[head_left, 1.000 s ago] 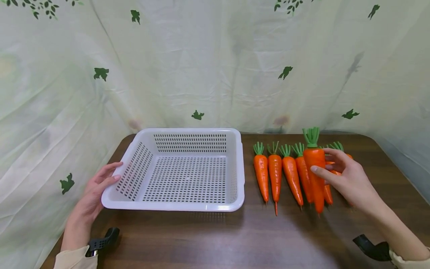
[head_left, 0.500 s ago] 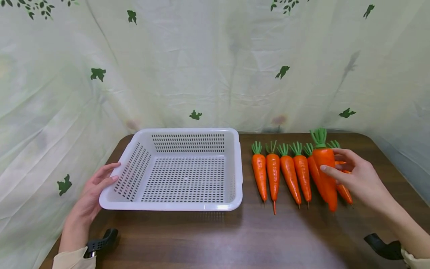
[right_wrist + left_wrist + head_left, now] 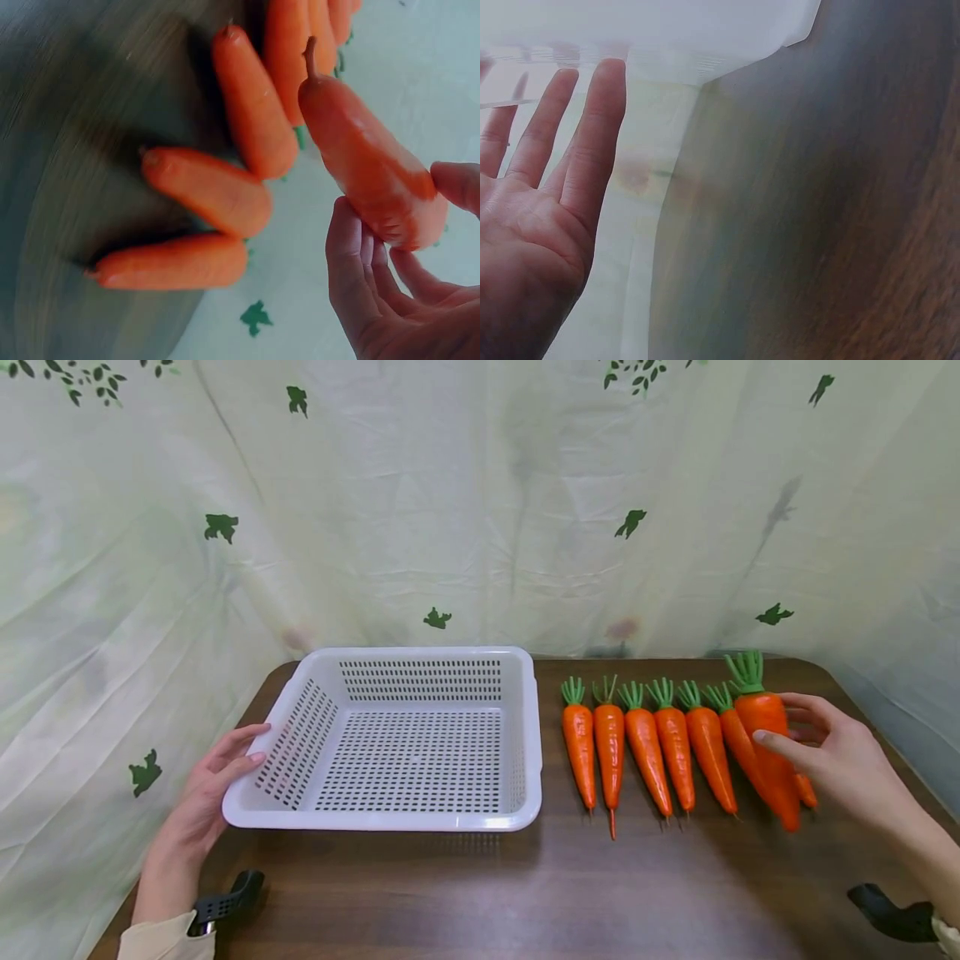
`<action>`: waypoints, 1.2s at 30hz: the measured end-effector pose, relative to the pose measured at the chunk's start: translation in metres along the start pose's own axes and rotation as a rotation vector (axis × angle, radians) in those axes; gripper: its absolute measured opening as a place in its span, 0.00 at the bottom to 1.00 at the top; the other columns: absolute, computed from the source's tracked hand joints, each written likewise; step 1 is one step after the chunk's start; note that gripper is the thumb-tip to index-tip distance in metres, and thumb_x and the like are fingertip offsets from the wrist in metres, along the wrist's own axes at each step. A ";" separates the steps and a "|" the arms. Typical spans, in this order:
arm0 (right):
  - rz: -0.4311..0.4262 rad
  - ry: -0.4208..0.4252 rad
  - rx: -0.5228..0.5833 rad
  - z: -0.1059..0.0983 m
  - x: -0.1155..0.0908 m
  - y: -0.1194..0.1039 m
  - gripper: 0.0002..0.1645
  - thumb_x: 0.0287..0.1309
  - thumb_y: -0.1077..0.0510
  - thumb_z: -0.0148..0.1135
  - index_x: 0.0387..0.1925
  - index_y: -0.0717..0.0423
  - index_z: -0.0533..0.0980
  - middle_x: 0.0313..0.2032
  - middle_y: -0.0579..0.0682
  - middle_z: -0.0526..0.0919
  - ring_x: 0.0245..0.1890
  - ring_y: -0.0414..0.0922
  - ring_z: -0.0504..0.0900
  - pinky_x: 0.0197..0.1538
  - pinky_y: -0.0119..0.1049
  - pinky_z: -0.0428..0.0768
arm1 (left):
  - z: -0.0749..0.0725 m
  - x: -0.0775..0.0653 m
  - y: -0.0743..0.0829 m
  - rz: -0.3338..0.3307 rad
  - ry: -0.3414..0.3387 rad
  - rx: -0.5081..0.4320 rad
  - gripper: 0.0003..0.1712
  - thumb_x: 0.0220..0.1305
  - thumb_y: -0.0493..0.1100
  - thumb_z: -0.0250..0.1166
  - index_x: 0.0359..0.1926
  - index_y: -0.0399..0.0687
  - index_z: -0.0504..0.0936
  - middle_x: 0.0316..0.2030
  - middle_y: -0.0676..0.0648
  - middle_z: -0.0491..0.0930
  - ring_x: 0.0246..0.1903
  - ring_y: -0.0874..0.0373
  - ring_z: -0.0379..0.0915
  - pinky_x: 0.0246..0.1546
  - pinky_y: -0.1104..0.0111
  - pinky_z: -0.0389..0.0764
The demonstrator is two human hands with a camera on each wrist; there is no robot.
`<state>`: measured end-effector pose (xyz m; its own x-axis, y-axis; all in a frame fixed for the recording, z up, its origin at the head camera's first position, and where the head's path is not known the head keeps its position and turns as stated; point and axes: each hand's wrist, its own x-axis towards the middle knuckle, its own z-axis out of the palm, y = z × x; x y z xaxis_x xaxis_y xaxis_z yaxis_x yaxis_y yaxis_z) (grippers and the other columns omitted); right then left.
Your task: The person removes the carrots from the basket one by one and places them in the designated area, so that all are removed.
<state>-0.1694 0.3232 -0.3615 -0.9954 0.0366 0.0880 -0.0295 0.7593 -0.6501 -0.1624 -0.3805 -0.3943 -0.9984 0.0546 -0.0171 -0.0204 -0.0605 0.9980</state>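
Note:
In the head view my right hand (image 3: 836, 752) pinches a large, fat carrot (image 3: 761, 727) between thumb and fingers, its green top up. This carrot overlaps the right end of a row of slimmer orange carrots (image 3: 645, 752). The right wrist view shows the held carrot (image 3: 375, 161) apart from the lying carrots (image 3: 206, 191). On the left stands a white perforated basket (image 3: 382, 820). My left hand (image 3: 206, 785) touches its left rim, and in the left wrist view the fingers (image 3: 604, 127) are straight, tips right at the basket's underside (image 3: 667, 30).
A brown wooden table (image 3: 450, 893) carries everything. Behind it hangs a pale curtain (image 3: 465, 527) with green leaf prints. Black wrist mounts (image 3: 228, 902) sit by both sleeves. The carrot row lies between the basket and the table's right side.
My right hand has moved to the right with the large carrot, passing over the row and uncovering carrots it hid before. The left hand and the basket have stayed in place.

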 end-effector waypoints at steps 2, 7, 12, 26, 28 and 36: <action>0.004 0.014 -0.012 -0.002 0.001 0.006 0.47 0.64 0.40 0.62 0.70 0.65 0.58 0.58 0.73 0.68 0.52 0.70 0.73 0.39 0.61 0.79 | 0.000 0.000 0.000 -0.002 0.001 0.000 0.26 0.74 0.40 0.54 0.68 0.63 0.67 0.61 0.55 0.67 0.49 0.59 0.79 0.42 0.53 0.82; 0.027 0.024 -0.045 -0.006 0.004 0.018 0.48 0.63 0.38 0.61 0.70 0.66 0.58 0.58 0.74 0.68 0.51 0.71 0.73 0.39 0.63 0.77 | 0.000 0.000 0.000 -0.002 0.002 -0.003 0.25 0.74 0.40 0.54 0.68 0.63 0.67 0.61 0.55 0.67 0.49 0.59 0.79 0.41 0.53 0.82; 0.065 0.014 -0.082 -0.008 0.005 0.028 0.50 0.64 0.37 0.60 0.70 0.70 0.56 0.57 0.77 0.66 0.51 0.73 0.71 0.40 0.65 0.76 | 0.000 0.000 -0.001 -0.004 0.001 0.002 0.26 0.74 0.41 0.54 0.69 0.63 0.66 0.61 0.54 0.67 0.49 0.59 0.79 0.42 0.53 0.82; 0.068 0.013 -0.086 -0.006 0.005 0.038 0.48 0.64 0.40 0.61 0.68 0.73 0.57 0.55 0.79 0.67 0.49 0.73 0.72 0.35 0.59 0.81 | 0.000 0.001 -0.002 0.008 -0.006 -0.011 0.26 0.74 0.40 0.53 0.69 0.63 0.67 0.60 0.54 0.67 0.49 0.59 0.79 0.41 0.53 0.82; 0.071 0.008 -0.079 -0.006 0.005 0.039 0.49 0.64 0.40 0.61 0.68 0.73 0.56 0.56 0.79 0.67 0.49 0.73 0.72 0.34 0.57 0.82 | 0.000 0.001 -0.002 0.014 -0.012 -0.013 0.25 0.74 0.40 0.53 0.69 0.63 0.67 0.60 0.54 0.67 0.49 0.59 0.79 0.41 0.53 0.82; 0.088 -0.003 -0.095 -0.009 0.006 0.042 0.51 0.64 0.39 0.60 0.68 0.74 0.55 0.55 0.80 0.66 0.49 0.74 0.71 0.35 0.59 0.81 | 0.000 0.001 -0.001 0.018 -0.022 -0.004 0.26 0.74 0.40 0.53 0.69 0.62 0.66 0.61 0.54 0.66 0.50 0.59 0.78 0.42 0.54 0.82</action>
<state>-0.1758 0.3611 -0.3812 -0.9941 0.1042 0.0313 0.0667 0.8114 -0.5807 -0.1630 -0.3809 -0.3953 -0.9972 0.0752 0.0018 -0.0031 -0.0653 0.9979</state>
